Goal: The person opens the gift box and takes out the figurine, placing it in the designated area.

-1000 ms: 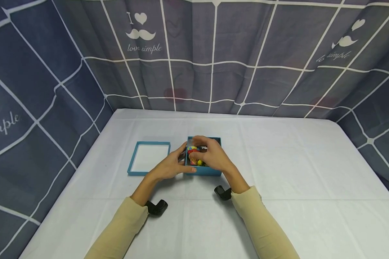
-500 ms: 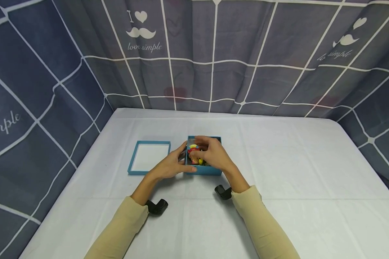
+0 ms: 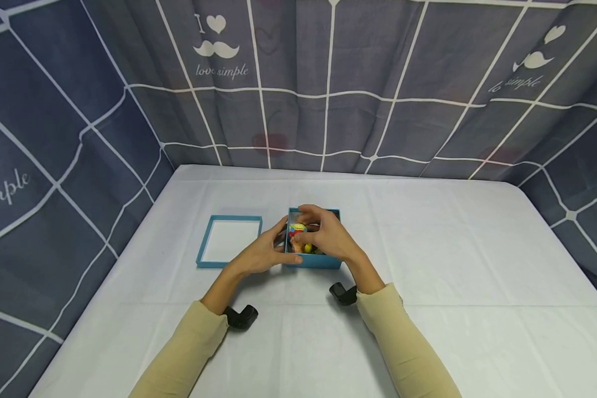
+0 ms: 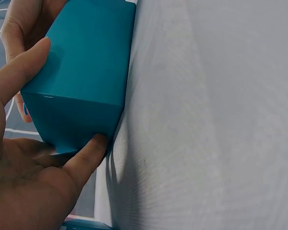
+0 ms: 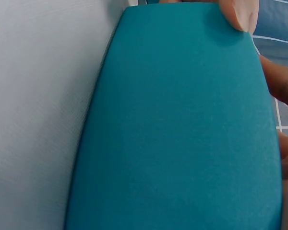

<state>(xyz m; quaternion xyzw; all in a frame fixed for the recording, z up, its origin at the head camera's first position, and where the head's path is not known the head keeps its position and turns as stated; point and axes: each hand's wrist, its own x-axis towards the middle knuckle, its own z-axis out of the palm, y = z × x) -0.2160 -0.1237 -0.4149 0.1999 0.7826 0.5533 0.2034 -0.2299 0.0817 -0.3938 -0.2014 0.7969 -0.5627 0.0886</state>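
A blue cardboard box (image 3: 318, 262), uncovered, sits on the white table. My left hand (image 3: 260, 255) holds its left end, the thumb on the front wall and the other fingers along the end wall. In the left wrist view one finger of the left hand (image 4: 43, 182) presses low on the box's end (image 4: 72, 117). My right hand (image 3: 325, 236) reaches over the front wall and pinches a small colourful toy figure (image 3: 297, 231) inside the box. Something yellow (image 3: 307, 249) lies beside the figure. The right wrist view is mostly filled by the box's front wall (image 5: 177, 120).
Left of the box lies its blue-rimmed lid (image 3: 203, 241), white inside facing up. A white cloth covers the table (image 3: 453, 265). Grey curtains (image 3: 298, 121) with white lines stand behind and at both sides. Black wrist mounts (image 3: 242, 318) stick out beside the sleeves.
The toy figure has shifted and tilted slightly within the box under my right fingers. My left hand and the lid keep their places.
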